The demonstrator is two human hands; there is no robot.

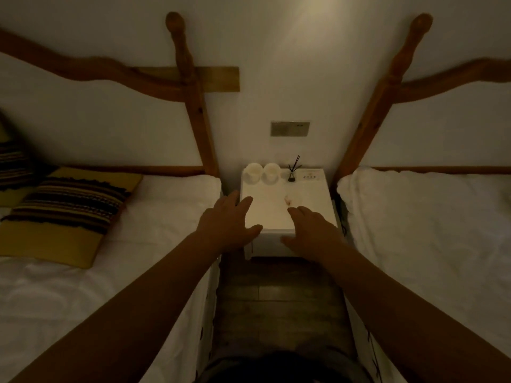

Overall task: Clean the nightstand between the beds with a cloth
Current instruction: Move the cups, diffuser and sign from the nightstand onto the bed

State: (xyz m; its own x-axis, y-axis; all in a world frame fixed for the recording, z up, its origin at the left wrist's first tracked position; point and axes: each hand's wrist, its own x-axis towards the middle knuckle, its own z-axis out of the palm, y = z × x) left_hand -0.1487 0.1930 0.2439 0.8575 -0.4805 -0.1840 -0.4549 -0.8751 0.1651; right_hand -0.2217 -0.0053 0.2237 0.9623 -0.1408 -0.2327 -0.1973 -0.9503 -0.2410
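**Both hands reach over the nightstand's near edge**

Nearest, two bare forearms stretch forward over a strip of wooden floor (279, 294) between two beds. The left hand (226, 225) lies over the near left corner of the nightstand (273, 217), fingers straight and slightly apart, thumb out along the front edge; it holds nothing. The right hand (312, 230) lies over the near right part of the top, fingers relaxed and loosely spread, thumb pointing left; it too holds nothing. Whether either palm actually touches the surface cannot be told.

The nightstand, small and white, stands between the left bed (154, 217) and the right bed (431, 217), against the far wall. Just beyond the right hand's fingertips a small pale object with a reddish mark (288, 200) lies on the top; it is too small to identify. At the far edge two white cups (262, 172) stand side by side on the left, a reed diffuser (292, 172) beside them, and a small card (311, 175) in the far right corner.

A striped cushion (66, 205) lies on the left bed. On the wall above the nightstand sits a metal switch plate (289, 128), flanked by the beds' wooden headboard posts.
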